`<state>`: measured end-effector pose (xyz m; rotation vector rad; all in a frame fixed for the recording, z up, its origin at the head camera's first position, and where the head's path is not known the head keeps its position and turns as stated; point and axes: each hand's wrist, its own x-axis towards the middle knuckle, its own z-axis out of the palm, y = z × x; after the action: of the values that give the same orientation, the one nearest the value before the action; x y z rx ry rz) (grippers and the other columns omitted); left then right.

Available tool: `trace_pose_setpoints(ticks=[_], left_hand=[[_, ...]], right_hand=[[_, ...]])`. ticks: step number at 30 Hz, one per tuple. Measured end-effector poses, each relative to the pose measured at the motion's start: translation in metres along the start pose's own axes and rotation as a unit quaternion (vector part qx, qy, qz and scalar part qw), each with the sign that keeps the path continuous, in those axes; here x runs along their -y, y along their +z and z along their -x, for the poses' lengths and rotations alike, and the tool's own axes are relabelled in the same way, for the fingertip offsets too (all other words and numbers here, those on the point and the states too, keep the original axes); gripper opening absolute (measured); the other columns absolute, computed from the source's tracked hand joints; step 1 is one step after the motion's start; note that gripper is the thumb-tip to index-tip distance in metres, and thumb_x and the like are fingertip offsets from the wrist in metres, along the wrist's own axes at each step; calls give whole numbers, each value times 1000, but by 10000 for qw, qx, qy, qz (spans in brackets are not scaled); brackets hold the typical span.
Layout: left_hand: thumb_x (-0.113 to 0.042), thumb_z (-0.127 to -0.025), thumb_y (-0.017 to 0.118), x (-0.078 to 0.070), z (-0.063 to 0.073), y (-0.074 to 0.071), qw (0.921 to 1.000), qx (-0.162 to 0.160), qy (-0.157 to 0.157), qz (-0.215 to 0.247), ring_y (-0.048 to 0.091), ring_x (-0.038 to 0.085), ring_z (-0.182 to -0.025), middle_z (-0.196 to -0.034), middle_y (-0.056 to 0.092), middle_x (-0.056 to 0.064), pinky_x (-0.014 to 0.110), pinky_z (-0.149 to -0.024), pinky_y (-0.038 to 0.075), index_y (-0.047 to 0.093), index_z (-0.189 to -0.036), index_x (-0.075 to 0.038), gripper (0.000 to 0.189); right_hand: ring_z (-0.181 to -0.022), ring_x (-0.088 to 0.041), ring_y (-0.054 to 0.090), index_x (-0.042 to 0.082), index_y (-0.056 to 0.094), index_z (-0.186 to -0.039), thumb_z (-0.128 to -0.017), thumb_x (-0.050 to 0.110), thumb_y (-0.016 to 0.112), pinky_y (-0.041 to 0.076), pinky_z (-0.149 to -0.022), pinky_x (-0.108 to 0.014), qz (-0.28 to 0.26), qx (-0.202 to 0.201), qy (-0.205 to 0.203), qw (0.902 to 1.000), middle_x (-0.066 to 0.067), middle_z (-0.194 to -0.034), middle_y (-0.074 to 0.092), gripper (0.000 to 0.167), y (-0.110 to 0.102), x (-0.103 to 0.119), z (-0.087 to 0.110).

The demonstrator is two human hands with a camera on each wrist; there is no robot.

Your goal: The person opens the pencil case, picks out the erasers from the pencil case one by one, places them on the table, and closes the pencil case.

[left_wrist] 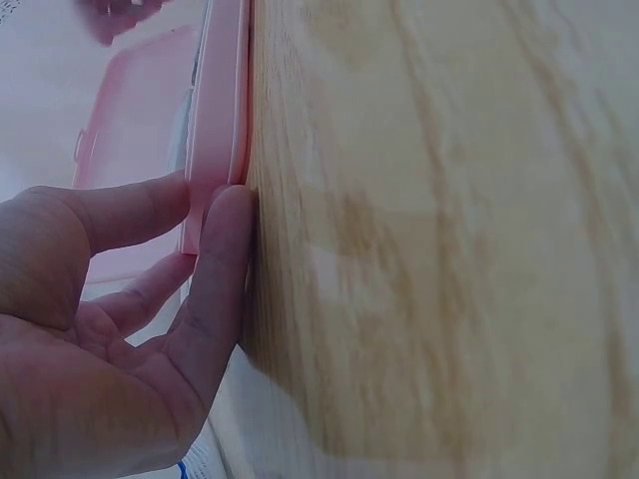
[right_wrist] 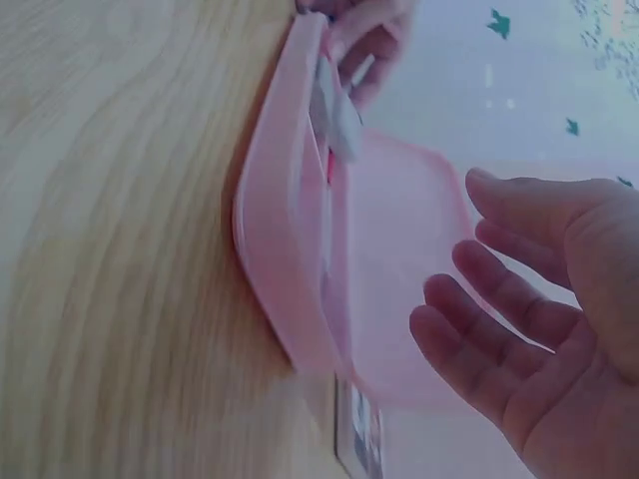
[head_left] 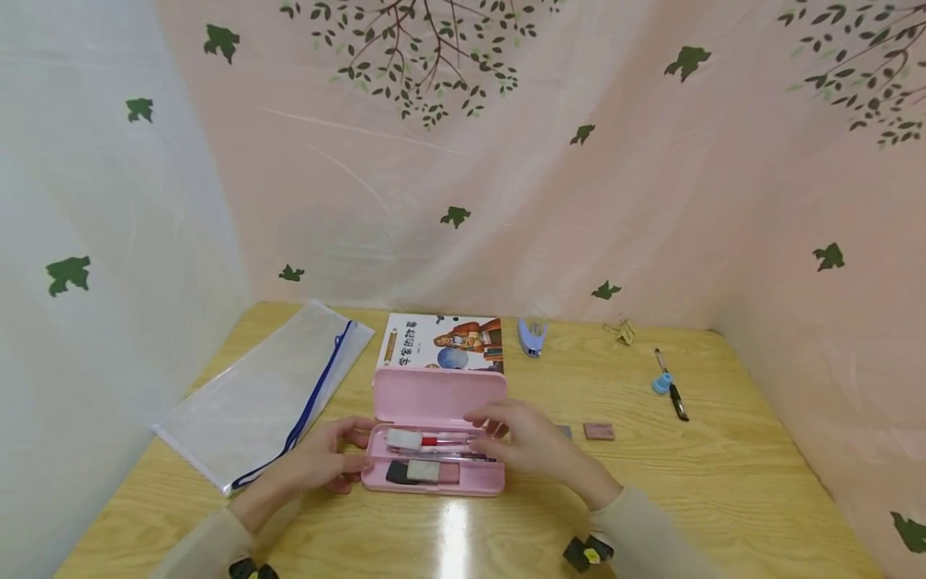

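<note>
The left hand (head_left: 325, 457) pinches the pencil case (head_left: 480, 479), likely steadying it. The right hand (head_left: 526, 438), fingers apart, likely must pinch the nearby lid (head_left: 432, 395).

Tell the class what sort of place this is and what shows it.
Likely a screened-off study corner: printed sheeting hangs behind the table and at both sides, and on it lie an open pencil case and a book.

Left hand (head_left: 334, 460), lower left of centre — thumb and fingers gripping; right hand (head_left: 526, 438), lower centre — fingers loosely curved, apart from thumb.
</note>
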<state>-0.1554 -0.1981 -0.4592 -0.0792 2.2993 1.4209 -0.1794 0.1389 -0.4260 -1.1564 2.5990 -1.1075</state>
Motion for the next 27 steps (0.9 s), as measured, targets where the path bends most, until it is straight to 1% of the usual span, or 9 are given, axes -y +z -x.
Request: trace_pose_setpoints(ticks=[5,8,11,16,20,23,27], left_hand=[[-9,-89,78,1,1,-1,10000,42,3,57,62,24,-75,-116,61,11,39,-58,58,56,-140,-9,56],[-10,-89,78,1,-1,-1,10000,46,-15,58,62,23,-75,-116,61,10,39,-59,58,56,-140,-11,56],[-9,-89,78,1,-1,-1,10000,58,-9,55,62,23,-76,-115,62,10,39,-59,58,56,-140,-11,56],[-9,-89,78,0,0,-2,10000,82,26,43,62,23,-76,-115,62,10,40,-59,58,56,-140,-10,56],[-9,-90,77,-1,0,-3,9999,121,57,62,63,23,-76,-115,62,11,40,-59,58,56,-140,-9,55],[-9,-90,77,-1,0,-3,9998,155,44,73,63,23,-77,-115,62,11,40,-60,58,56,-140,-9,55],[-9,-90,77,-1,0,-2,9999,156,11,57,63,23,-77,-116,61,10,40,-60,59,55,-141,-9,55]], right_hand=[[-92,-11,67,6,69,-126,-93,24,77,56,-81,-25,141,209,90,9996,-6,-113,73,38,30,7,-32],[-91,-8,66,6,70,-124,-91,28,79,54,-83,-22,446,273,59,9986,-2,-110,74,41,43,7,-45],[-94,-6,66,9,71,-123,-89,33,80,52,-86,-22,726,310,144,9968,1,-110,74,43,52,9,-54],[-99,-7,65,12,72,-123,-86,40,82,52,-92,-26,1047,321,367,9933,3,-112,73,47,59,15,-63],[-91,-5,63,13,75,-117,-85,41,83,52,-87,-26,1259,339,446,9905,6,-104,74,43,64,17,-66],[-86,-2,62,15,77,-113,-85,39,83,51,-84,-24,1247,393,534,9900,9,-99,74,37,65,18,-67],[-86,-1,61,16,78,-112,-85,37,83,50,-84,-23,1255,440,560,9895,9,-99,74,34,66,19,-67]])
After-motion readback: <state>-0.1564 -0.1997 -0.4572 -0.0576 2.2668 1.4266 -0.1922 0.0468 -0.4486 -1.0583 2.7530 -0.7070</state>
